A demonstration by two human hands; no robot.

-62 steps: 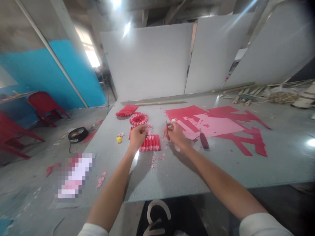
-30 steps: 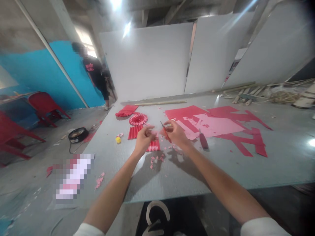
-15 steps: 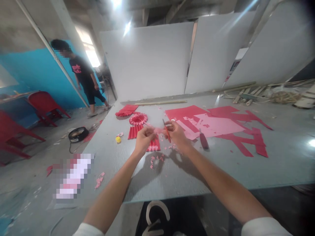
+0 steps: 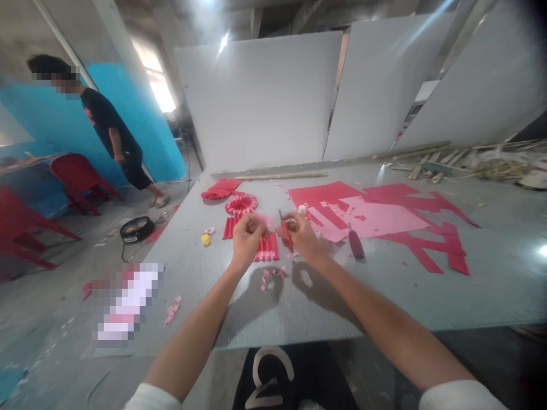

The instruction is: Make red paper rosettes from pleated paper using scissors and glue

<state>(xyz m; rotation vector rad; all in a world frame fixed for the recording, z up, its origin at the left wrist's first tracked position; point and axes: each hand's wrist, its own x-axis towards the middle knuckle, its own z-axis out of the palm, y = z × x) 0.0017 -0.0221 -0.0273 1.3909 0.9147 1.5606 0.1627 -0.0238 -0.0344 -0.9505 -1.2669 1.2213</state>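
My left hand (image 4: 248,238) is closed, its thumb and fingers pinching a small piece of pink paper (image 4: 264,218). Close by on the right, my right hand (image 4: 302,238) is closed around a slim orange-red tool (image 4: 287,234) with a dark upper end; its exact kind does not show clearly. Below and between the hands lies pleated red paper (image 4: 268,248) with a pink cut edge. Behind my left hand are a round pleated red rosette (image 4: 241,203) with a pink border and another pleated red piece (image 4: 228,228), partly hidden by the hand.
Red sheets (image 4: 325,193) and a pink sheet (image 4: 380,217) lie to the right, beside a dark red bottle-like object (image 4: 355,244). A yellow cap (image 4: 205,240) and pink scraps (image 4: 273,276) dot the table (image 4: 307,324). A person (image 4: 111,128) walks at left near red chairs (image 4: 81,176).
My hands have drawn slightly apart, and the tool now stands clear of the pink paper. The person in the background has moved left.
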